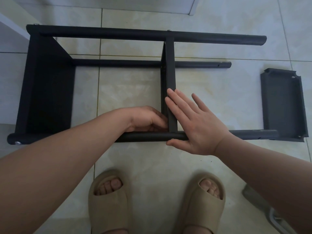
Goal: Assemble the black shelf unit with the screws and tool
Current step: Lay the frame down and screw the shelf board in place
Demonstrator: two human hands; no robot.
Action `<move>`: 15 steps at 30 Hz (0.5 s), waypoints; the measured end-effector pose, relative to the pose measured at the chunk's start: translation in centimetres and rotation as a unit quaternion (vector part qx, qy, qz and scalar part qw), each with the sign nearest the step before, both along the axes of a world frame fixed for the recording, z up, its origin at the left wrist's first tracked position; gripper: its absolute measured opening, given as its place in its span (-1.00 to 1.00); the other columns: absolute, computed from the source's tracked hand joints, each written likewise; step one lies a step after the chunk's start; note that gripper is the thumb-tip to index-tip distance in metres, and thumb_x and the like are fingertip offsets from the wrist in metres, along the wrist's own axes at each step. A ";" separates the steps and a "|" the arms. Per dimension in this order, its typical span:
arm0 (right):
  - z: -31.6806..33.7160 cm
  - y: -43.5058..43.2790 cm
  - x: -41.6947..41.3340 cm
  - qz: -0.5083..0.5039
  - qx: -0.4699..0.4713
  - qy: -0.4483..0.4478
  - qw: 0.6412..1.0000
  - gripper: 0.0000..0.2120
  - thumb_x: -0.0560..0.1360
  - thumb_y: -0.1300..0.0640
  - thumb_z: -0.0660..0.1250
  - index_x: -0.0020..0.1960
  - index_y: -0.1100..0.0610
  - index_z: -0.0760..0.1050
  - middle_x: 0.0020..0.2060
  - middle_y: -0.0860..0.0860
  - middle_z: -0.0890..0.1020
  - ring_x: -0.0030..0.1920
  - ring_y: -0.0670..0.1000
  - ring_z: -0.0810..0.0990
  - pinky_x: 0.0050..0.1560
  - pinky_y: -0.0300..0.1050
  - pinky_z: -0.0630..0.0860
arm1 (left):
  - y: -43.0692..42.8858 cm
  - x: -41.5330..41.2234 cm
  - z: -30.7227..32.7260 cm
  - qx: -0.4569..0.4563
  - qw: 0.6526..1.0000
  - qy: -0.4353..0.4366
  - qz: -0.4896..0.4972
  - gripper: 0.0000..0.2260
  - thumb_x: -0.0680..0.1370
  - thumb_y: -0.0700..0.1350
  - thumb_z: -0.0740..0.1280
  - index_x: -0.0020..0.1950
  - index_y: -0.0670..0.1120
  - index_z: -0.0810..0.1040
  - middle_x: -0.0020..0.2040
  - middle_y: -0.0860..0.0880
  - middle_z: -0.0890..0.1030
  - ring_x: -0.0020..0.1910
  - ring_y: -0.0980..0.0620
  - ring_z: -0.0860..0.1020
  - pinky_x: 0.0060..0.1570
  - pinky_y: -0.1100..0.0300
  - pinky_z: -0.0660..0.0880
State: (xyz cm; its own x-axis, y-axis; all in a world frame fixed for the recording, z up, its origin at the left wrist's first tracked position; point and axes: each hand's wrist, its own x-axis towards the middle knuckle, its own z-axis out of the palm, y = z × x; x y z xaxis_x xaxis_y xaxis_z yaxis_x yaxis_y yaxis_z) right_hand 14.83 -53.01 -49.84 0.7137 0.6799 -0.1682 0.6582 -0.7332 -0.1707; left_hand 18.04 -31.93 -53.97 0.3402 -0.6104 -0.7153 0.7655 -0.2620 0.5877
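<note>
My slippers stand nearest on the floor. Just beyond, the shelf unit lies on its side. My right hand presses flat, fingers straight, against the middle shelf, thumb under the near pole. My left hand curls at that joint; I cannot tell what it grips. A loose shelf lies far right.

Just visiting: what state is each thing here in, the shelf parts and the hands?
Shelf frame: on its side on the floor, part built.
End panel: fixed between the poles at the left end.
Middle panel: upright between the poles, a hand on each side.
Loose panel: flat on the floor, unattached.
Left hand: fingers curled at the panel-pole joint; what they hold is hidden.
Right hand: fingers straight, pressed flat against the middle panel.
</note>
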 end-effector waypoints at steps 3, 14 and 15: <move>0.0 0.0 0.0 0.000 0.003 -0.001 1.000 -0.04 0.53 -0.45 0.07 0.65 0.21 -0.01 0.65 0.10 -0.04 0.64 0.09 -0.09 0.57 0.27 0.07 | 0.0 0.1 0.1 -0.024 1.000 0.018 0.004 -0.71 0.55 -0.39 0.24 -0.15 -0.13 0.71 -0.21 -0.13 0.69 -0.23 -0.02 0.69 -0.23 0.22 0.58; -0.1 0.0 0.0 -0.001 0.004 -0.001 1.000 -0.04 0.53 -0.45 0.06 0.65 0.22 -0.01 0.65 0.10 -0.04 0.64 0.09 -0.09 0.56 0.28 0.08 | -0.2 0.0 0.1 0.018 1.000 -0.002 -0.009 -0.85 0.55 -0.32 0.31 0.05 -0.26 0.65 -0.01 -0.28 0.67 -0.06 -0.12 0.67 0.02 0.08 0.58; -0.1 0.0 0.0 -0.002 0.006 -0.002 1.000 -0.04 0.53 -0.45 0.06 0.65 0.21 -0.01 0.65 0.10 -0.04 0.64 0.09 -0.08 0.56 0.28 0.09 | -0.1 0.1 0.1 0.008 1.000 0.005 -0.005 -0.84 0.55 -0.33 0.30 -0.03 -0.21 0.68 -0.04 -0.25 0.67 -0.09 -0.10 0.67 0.00 0.10 0.59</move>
State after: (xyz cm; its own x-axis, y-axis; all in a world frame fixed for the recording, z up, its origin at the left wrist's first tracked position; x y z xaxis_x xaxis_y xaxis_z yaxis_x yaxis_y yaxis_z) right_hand 14.84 -53.03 -49.98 0.7166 0.6795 -0.1576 0.6564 -0.7333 -0.1773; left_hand 18.10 -32.01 -53.91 0.3265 -0.6022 -0.7285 0.7685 -0.2796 0.5755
